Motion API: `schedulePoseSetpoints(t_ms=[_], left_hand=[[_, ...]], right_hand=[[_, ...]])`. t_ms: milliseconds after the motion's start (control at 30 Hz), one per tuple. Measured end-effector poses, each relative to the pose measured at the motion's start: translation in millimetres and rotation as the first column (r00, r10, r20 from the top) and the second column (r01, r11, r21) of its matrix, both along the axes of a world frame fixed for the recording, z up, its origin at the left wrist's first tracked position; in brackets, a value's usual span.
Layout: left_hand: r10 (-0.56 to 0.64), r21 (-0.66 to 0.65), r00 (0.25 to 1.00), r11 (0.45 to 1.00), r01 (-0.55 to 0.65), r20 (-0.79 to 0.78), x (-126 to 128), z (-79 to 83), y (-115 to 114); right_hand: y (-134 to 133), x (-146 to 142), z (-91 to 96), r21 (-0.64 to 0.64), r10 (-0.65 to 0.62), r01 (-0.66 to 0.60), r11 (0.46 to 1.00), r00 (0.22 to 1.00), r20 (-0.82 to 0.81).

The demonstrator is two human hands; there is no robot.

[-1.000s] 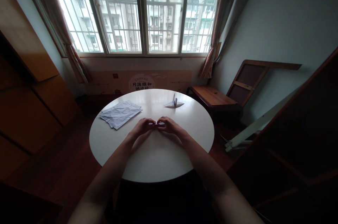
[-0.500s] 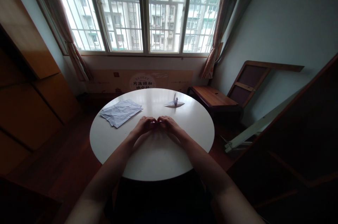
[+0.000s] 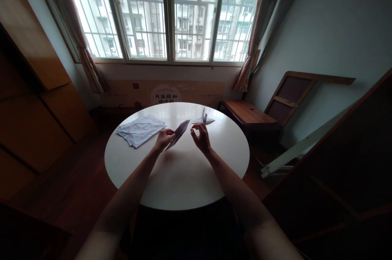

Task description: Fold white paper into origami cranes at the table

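Observation:
My left hand [image 3: 164,139] pinches a folded piece of paper [image 3: 180,133] by its lower left side, thumb on top. The paper is held up on a slant above the white round table [image 3: 180,186]. To the right of it, my right hand [image 3: 201,136] is raised with curled fingers, thumb and forefinger apart and nothing seen between them. Just behind that hand stands a folded paper crane [image 3: 204,117], its lower part partly covered by my fingers. Creased pale sheets of paper [image 3: 141,129] lie on the table's left side, beyond my left hand.
Past the table's right edge is a low wooden bench [image 3: 248,112] with a tilted wooden frame [image 3: 286,95] beside it. A printed cardboard panel [image 3: 131,90] stands under the barred window [image 3: 147,14]. Brown cabinets [image 3: 21,125] line the left wall.
My hands were together over the table's middle; now they are apart. The folded paper has been turned up into view in my left hand, and my right hand has moved right, off it.

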State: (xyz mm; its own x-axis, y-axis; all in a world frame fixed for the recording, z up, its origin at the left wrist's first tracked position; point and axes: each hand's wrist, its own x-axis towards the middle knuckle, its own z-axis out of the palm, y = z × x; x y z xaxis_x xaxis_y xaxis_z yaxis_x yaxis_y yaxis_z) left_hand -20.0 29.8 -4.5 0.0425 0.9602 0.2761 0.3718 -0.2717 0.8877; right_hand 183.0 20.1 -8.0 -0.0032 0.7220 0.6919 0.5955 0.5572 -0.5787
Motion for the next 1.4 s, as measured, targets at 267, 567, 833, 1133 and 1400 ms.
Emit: schedulePoseSetpoints(t_ms=[267,567,833,1133,1400], left_hand=[[-0.101,-0.305,0.856,0.908,0.288,0.507,7,-1.1,-1],[-0.201,-0.401,0.865,0.822,0.405,0.460,9,1.2,-9],[-0.304,-0.382,0.843,0.787,0.485,0.444,10,2.9,-14],[-0.273,-0.370,0.848,0.808,0.459,0.455,13,9.8,-19],[-0.336,-0.327,0.849,0.815,0.479,0.407,18,1.6,-15]], right_hand=[[10,-10,-11.5,-0.335,0.356,-0.480,0.811,0.858,-0.370],[4,-6,-8.0,-0.392,0.373,-0.577,0.716,0.792,-0.484],[5,-9,-10.6,-0.436,0.329,-0.569,0.697,0.794,-0.511],[1,-8,-9.5,-0.494,0.402,-0.632,0.597,0.768,-0.498],[-4,-7,-5.2,-0.452,0.385,-0.745,0.490,0.650,-0.655]])
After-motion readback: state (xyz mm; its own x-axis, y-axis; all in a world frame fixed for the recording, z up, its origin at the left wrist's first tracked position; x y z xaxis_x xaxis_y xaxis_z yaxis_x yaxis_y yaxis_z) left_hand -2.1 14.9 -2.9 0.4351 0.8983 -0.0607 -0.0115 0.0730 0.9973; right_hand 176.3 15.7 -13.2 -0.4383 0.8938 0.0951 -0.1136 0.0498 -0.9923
